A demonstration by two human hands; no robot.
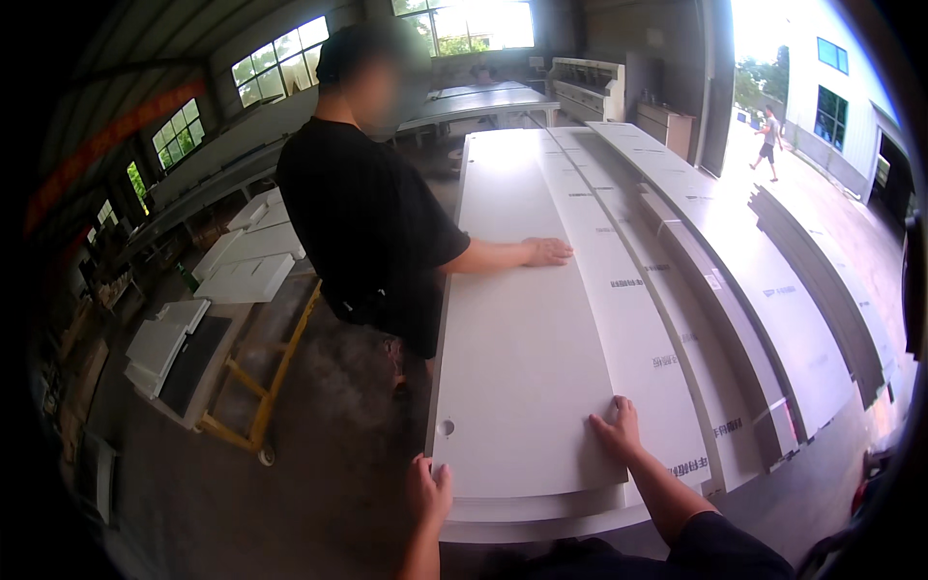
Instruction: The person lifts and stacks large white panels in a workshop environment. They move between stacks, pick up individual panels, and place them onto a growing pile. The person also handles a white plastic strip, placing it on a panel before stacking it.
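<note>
A long white panel (527, 358) with a small round hole near its left edge lies on top of a stack of white boards. My left hand (430, 491) is closed at the panel's near left corner, its fingers curled about the edge. On the opposite side, my right hand (620, 432) grips the near part of the right edge, thumb on the top face and fingers over the side. A co-worker's hand (549, 252) rests flat on the same panel farther away. The undersides of the boards are hidden.
The co-worker (362, 193) in black stands left of the stack. More boards (764, 280) are piled at the right. A yellow-framed cart (253, 387) carrying white pieces stands at the left. Beyond the wide doorway, another person (769, 145) walks outside.
</note>
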